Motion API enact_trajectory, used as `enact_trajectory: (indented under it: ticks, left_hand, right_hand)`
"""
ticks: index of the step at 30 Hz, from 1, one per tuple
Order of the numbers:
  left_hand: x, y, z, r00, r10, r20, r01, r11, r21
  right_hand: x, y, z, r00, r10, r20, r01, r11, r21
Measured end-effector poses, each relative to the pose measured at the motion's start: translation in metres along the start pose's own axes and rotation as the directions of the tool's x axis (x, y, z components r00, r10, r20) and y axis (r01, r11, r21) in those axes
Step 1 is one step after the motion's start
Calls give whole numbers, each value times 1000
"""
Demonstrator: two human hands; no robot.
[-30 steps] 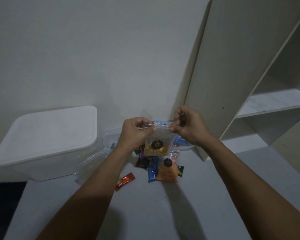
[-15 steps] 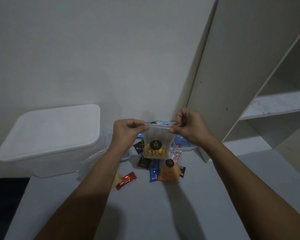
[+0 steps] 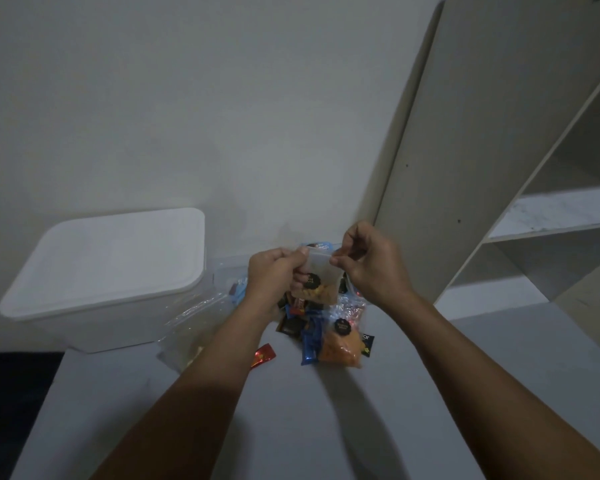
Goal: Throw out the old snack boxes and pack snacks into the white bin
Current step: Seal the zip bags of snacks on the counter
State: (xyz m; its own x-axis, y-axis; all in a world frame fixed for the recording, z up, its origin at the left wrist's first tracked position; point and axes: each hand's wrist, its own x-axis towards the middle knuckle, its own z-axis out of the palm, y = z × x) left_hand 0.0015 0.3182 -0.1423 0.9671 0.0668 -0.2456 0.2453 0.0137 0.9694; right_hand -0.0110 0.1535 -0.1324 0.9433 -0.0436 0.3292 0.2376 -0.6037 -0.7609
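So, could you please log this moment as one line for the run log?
left hand: pinching snack pouch top | right hand: pinching other corner | white bin: lid on | loose snacks: on table

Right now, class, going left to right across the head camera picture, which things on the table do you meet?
White bin → red wrapper → blue bar → orange snack bag → shelf unit. The small bag held in both hands overlaps the pile, so it is left out.
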Motion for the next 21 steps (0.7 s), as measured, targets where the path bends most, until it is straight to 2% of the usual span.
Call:
enact_trajectory:
  ticks: [4, 8, 14, 21]
  left_hand:
    - [2, 1, -1, 999, -23, 27, 24, 998, -65]
    - [-4, 3, 0, 1000, -19, 13, 20, 997, -73]
    - [-9, 0, -2, 998, 54, 42, -54, 998, 9]
    - [-11, -1, -9, 999, 34, 19, -35, 999, 33]
  right_hand:
    - [-4, 3, 1, 999, 31, 31, -33, 996, 77]
    - [-5, 1, 1, 986, 57, 157, -89, 975, 202]
    - [0, 2, 6, 987, 92, 132, -115, 978, 175]
    - [-1, -5, 12, 986, 63, 154, -90, 979, 181]
